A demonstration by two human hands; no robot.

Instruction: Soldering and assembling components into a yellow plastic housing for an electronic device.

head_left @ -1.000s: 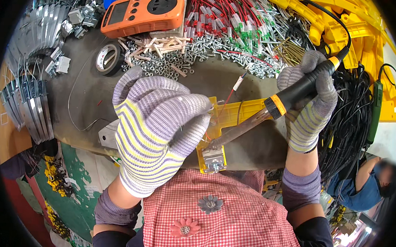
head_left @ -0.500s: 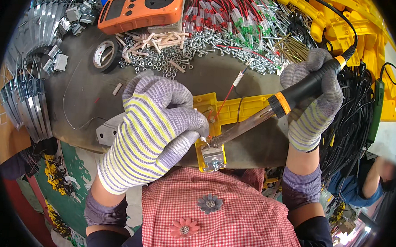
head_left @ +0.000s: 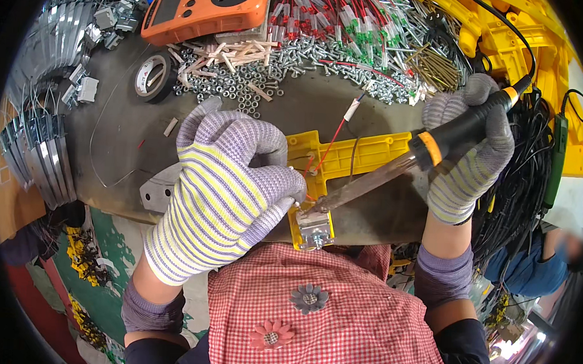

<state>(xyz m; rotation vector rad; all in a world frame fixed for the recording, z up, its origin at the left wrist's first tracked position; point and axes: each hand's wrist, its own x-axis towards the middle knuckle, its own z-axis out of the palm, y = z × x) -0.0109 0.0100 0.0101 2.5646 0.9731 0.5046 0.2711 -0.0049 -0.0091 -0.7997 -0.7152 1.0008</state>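
My right hand [head_left: 472, 147], in a striped knit glove, is closed around the black handle of a soldering iron [head_left: 369, 185]. Its thick metal shaft slants down to the left, and the tip rests at the upper edge of a small metal bracket [head_left: 317, 230] with a screw. That bracket sits in the near end of a yellow plastic frame [head_left: 364, 154]. Beside the tip, my left hand [head_left: 230, 173] has thumb and forefinger pinched together; what they hold is mostly hidden. A red wire [head_left: 333, 143] with a clear sleeve rises from the frame.
Black tape [head_left: 152, 77], loose nuts [head_left: 240, 89] and an orange meter [head_left: 204, 12] lie toward the back. Red wires, screws and yellow plastic parts [head_left: 538, 36] fill the far right. Metal strips [head_left: 42, 151] stand left; black cables [head_left: 520, 153] hang right, near another person [head_left: 528, 267].
The iron's handle and my right hand have shifted slightly right, while the tip stays at the bracket. My left hand keeps its pinch almost in place.
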